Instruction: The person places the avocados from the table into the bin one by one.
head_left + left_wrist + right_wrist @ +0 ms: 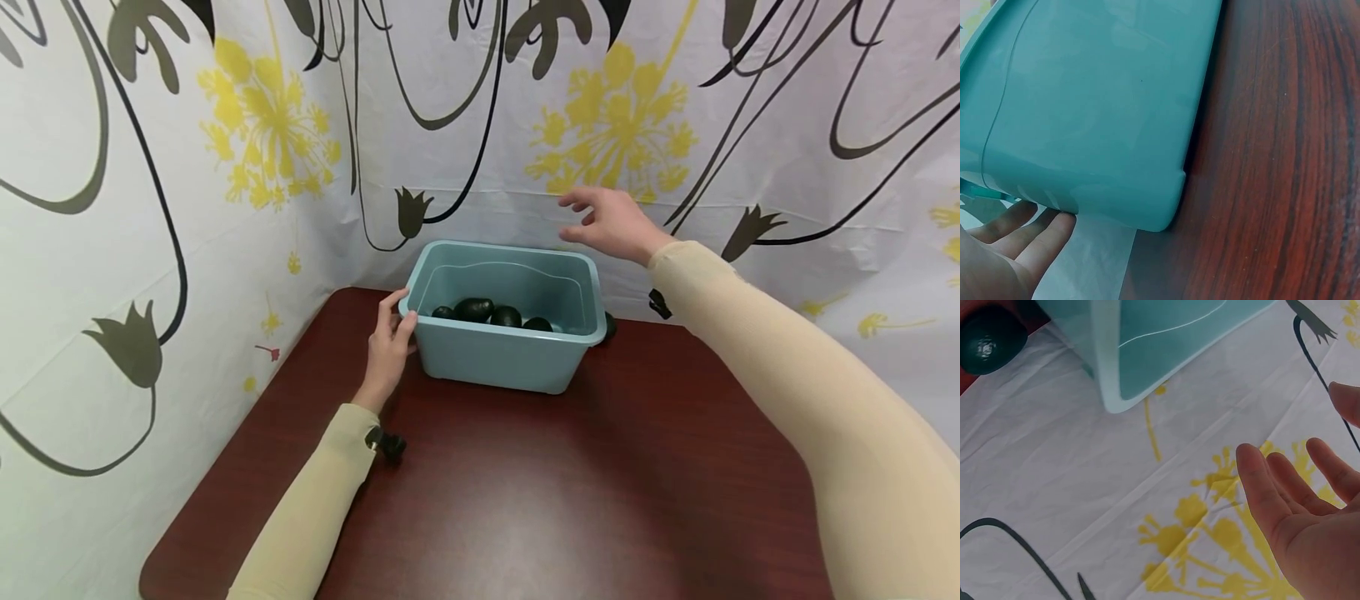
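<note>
On the table stands a blue-green plastic bin (495, 357) with several dark avocados (474, 310) lying in it. My left hand (386, 354) holds the bin's near left corner, thumb at the front and fingers along the left side. In the left wrist view, the fingers (1047, 240) press against the bin wall. Above the bin's back right corner my right hand (611, 223) hovers with loosely bent fingers and nothing in them. Another dark avocado (992, 340) sits outside the bin by its right side, mostly hidden behind it in the head view.
The dark red wooden table (480, 492) reaches back to a white cloth (465, 208) printed with yellow and grey flowers, which hangs behind and to the left. Small black devices are strapped at both wrists, the left one (388, 444) near the tabletop.
</note>
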The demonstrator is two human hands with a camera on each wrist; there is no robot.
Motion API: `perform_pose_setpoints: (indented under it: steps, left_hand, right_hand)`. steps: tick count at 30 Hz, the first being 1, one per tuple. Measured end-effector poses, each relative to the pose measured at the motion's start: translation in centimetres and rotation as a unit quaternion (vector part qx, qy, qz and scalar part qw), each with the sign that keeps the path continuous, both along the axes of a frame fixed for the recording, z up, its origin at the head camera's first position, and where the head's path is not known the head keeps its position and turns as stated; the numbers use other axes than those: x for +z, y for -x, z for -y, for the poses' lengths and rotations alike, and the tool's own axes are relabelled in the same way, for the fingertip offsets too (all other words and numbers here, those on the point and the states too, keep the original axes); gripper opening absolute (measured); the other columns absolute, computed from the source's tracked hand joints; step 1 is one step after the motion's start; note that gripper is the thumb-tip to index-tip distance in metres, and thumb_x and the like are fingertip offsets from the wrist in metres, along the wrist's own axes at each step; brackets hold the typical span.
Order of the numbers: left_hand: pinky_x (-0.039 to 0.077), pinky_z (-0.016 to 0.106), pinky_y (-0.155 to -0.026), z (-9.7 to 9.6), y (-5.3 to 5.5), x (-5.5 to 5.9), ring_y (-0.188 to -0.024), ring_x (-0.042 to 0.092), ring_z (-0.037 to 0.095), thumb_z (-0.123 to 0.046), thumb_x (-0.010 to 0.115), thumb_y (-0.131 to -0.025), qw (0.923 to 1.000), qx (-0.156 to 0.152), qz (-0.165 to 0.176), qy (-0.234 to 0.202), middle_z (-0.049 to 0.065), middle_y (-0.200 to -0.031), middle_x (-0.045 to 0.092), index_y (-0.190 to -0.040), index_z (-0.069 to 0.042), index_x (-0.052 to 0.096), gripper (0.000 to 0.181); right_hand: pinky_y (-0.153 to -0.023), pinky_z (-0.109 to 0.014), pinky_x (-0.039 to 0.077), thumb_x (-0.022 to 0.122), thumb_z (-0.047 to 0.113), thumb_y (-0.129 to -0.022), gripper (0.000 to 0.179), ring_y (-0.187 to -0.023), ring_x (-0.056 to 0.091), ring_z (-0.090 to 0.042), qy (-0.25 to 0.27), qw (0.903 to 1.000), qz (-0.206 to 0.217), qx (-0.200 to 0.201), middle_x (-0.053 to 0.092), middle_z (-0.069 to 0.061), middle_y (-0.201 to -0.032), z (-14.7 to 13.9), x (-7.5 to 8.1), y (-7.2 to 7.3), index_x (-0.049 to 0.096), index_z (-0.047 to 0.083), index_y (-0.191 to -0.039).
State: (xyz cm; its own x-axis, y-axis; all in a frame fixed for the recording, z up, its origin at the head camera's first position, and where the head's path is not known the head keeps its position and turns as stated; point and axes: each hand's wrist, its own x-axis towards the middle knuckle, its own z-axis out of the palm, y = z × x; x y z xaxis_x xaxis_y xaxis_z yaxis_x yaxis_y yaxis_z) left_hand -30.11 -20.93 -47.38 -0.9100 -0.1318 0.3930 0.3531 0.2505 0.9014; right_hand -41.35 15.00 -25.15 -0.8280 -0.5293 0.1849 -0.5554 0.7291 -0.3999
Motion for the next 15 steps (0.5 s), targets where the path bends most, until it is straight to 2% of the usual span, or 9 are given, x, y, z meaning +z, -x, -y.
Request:
perform_pose_setpoints:
  steps: [2, 4, 15]
  left_hand:
    - [0.051, 0.062, -0.086, -0.1, 0.0, 0.0, -0.119, 0.058, 0.032, -0.047, 0.05, -0.104, 1.0, 0.002, -0.004, 0.0, 0.017, -0.134, 0.056, -0.15, -0.043, 0.036, 0.048]
    - [0.05, 0.065, -0.086, 0.1, 0.5, -0.7, -0.118, 0.058, 0.031, -0.052, 0.05, -0.103, 0.9999, 0.003, -0.01, -0.004, 0.015, -0.133, 0.056, -0.147, -0.05, 0.037, 0.047]
    - [0.05, 0.064, -0.086, 0.0, 0.4, -0.6, -0.118, 0.059, 0.029, -0.055, 0.053, -0.101, 0.9999, 0.003, -0.007, -0.012, 0.012, -0.131, 0.058, -0.147, -0.05, 0.038, 0.049]
  right_hand:
    - [-0.095, -0.053, 0.046, 0.067, 0.035, -0.097, 0.055, -0.119, 0.057, -0.035, 0.003, 1.0, 0.0, -0.002, 0.052, -0.015, -0.142, -0.5, -0.1, 0.0, 0.051, 0.016, -0.146]
    - [-0.095, -0.053, 0.047, 0.067, 0.035, -0.097, 0.056, -0.118, 0.058, -0.036, 0.006, 1.0, 0.0, -0.005, 0.052, -0.015, -0.142, -0.9, -0.3, 0.1, 0.051, 0.016, -0.147]
    - [-0.092, -0.055, 0.048, 0.066, 0.042, -0.097, 0.061, -0.123, 0.055, -0.038, 0.026, 0.999, 0.015, -0.033, 0.05, -0.017, -0.145, -3.3, -0.9, -0.3, 0.048, 0.019, -0.15]
